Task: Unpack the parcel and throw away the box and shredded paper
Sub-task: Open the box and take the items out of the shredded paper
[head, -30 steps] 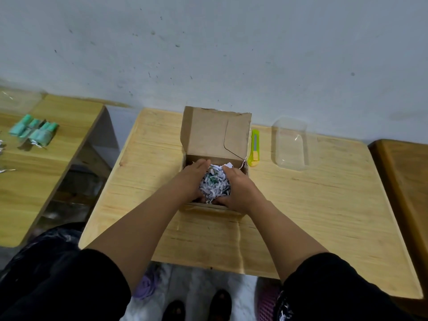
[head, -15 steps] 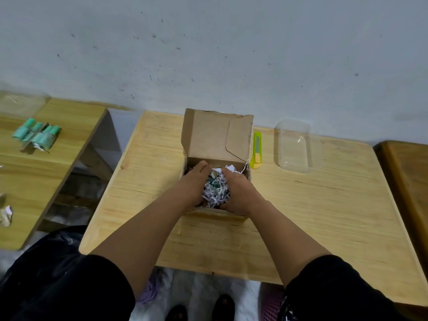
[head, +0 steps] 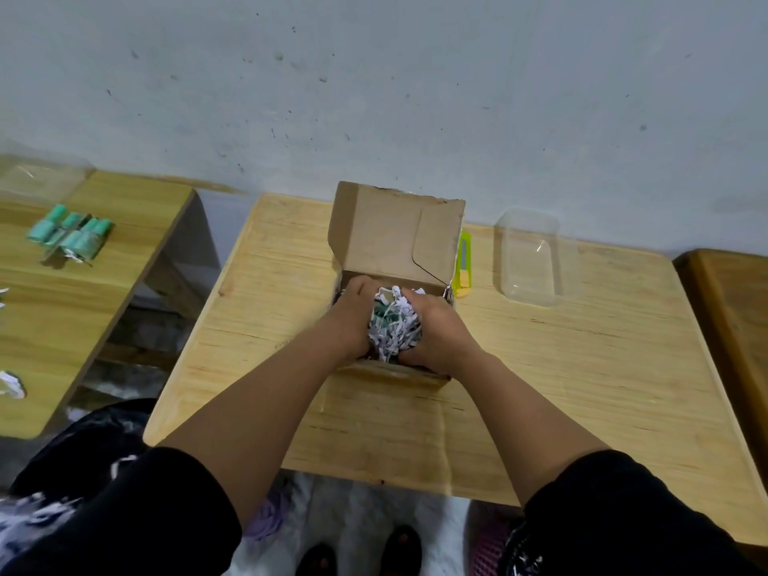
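Observation:
A brown cardboard box [head: 395,239] stands open on the middle wooden table [head: 561,388], its lid flap upright at the back. Inside it lies a wad of white shredded paper [head: 395,330] with something green showing among the strips. My left hand [head: 353,318] and my right hand [head: 438,330] are both inside the box, cupped around the wad from either side and gripping it. The box's bottom is hidden by my hands.
A yellow-green utility knife [head: 463,268] lies just right of the box, and a clear plastic tray [head: 530,255] further right. On the left table sit several green rolls [head: 72,234] and paper scraps [head: 10,384]. A darker table [head: 735,309] stands at the right.
My hands have closed tighter around the shredded paper and bunched it between them. The box has stayed in place.

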Demonstrator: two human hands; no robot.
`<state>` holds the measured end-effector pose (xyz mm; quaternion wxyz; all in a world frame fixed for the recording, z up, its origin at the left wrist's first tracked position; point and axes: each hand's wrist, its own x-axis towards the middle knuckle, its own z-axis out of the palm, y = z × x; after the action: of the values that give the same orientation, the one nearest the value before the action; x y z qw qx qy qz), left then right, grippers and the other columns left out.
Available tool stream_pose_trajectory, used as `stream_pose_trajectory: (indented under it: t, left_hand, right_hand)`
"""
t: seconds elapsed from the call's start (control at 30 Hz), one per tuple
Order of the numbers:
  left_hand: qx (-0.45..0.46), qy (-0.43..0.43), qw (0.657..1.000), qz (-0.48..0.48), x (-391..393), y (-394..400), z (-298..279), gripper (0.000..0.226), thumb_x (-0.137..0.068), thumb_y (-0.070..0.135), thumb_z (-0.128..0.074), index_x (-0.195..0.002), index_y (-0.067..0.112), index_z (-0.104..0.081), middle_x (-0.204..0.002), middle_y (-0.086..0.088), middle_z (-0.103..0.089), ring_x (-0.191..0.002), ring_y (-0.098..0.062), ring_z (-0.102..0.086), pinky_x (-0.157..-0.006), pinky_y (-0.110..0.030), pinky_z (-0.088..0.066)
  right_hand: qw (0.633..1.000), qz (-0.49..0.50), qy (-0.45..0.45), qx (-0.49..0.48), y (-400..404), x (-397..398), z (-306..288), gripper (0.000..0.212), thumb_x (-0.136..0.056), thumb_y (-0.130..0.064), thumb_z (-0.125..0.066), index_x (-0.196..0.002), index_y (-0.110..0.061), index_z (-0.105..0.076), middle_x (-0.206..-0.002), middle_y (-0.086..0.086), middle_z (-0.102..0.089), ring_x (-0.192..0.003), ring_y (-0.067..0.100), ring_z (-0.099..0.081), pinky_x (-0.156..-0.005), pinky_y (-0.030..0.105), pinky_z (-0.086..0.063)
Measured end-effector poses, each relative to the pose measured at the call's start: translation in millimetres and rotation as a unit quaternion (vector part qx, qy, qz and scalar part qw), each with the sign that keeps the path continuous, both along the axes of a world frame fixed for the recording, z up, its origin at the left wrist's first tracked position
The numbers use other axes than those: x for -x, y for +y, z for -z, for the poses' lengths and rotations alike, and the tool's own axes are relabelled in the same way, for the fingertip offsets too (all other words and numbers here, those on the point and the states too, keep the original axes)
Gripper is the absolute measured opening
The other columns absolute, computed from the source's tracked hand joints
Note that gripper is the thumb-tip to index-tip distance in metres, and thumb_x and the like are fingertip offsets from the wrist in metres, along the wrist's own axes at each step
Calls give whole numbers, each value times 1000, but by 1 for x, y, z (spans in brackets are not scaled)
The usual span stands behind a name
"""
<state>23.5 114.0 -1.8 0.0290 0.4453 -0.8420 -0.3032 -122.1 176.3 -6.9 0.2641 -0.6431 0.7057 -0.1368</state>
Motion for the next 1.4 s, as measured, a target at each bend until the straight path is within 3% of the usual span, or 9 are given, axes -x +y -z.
stream_pose_trajectory:
  t: [0.13, 0.37, 0.53, 0.63, 0.9, 1.17, 1.4]
  left_hand:
    - [24, 35, 999, 10, -2, -4, -11, 82, -67, 9, -75, -138, 7, -33, -142, -14, -30, -133, -25, -33, -107, -28, -30]
    - [38, 58, 998, 9, -12, -2, -39, 84, -69, 12, -75, -139, 0, -31, -142, -19, -31, -132, -28, -36, -105, -23, -27]
    - [13, 34, 999, -7, -12, -7, -67, 92, -68, 5, -75, -144, 14, -23, -151, -6, -20, -136, -25, -28, -111, -28, -24]
    - [8, 28, 1000, -1, -11, -12, -84, 97, -66, 1, -74, -145, 17, -21, -153, -5, -18, -138, -26, -26, -113, -34, -27]
    - [50, 41, 997, 49, 0, -18, -132, 104, -63, 9, -81, -146, 16, -20, -152, -7, -18, -140, -26, -23, -113, -29, -22]
    - [114, 49, 986, 111, 37, -1, -182, 99, -66, 15, -80, -146, 16, -21, -152, -7, -19, -139, -26, -25, -110, -31, -24]
    - [112, 92, 979, 146, 109, 34, -193, 101, -61, 20, -84, -143, 10, -26, -148, -13, -26, -138, -26, -27, -110, -23, -19]
  right_hand:
    - [999, 20, -43, 10, 1, 4, -18, 91, -51, -22, -81, -134, -24, -44, -122, 5, -58, -111, 23, -51, -88, 28, -42]
    - [998, 25, -57, 11, 1, 1, -45, 93, -52, -18, -81, -136, -26, -42, -124, 4, -57, -112, 21, -52, -86, 22, -37]
    - [999, 17, -45, 20, 0, 0, -79, 90, -58, -18, -81, -138, -19, -40, -122, 10, -55, -111, 24, -52, -85, 20, -35]
    - [999, 21, -37, 23, 0, 1, -103, 90, -59, -16, -82, -139, -16, -39, -126, 12, -54, -114, 26, -52, -90, 22, -38]
    - [997, 55, -14, 43, 9, 5, -156, 90, -55, -15, -82, -137, -18, -43, -125, 10, -57, -111, 26, -55, -94, 29, -44]
    - [989, 115, 2, 90, 47, 28, -205, 80, -55, -12, -82, -129, -18, -51, -119, 11, -61, -106, 25, -58, -90, 27, -44]
    - [985, 139, 40, 91, 93, 91, -227, 82, -55, -10, -81, -130, -17, -50, -122, 11, -60, -109, 26, -56, -92, 29, -44]
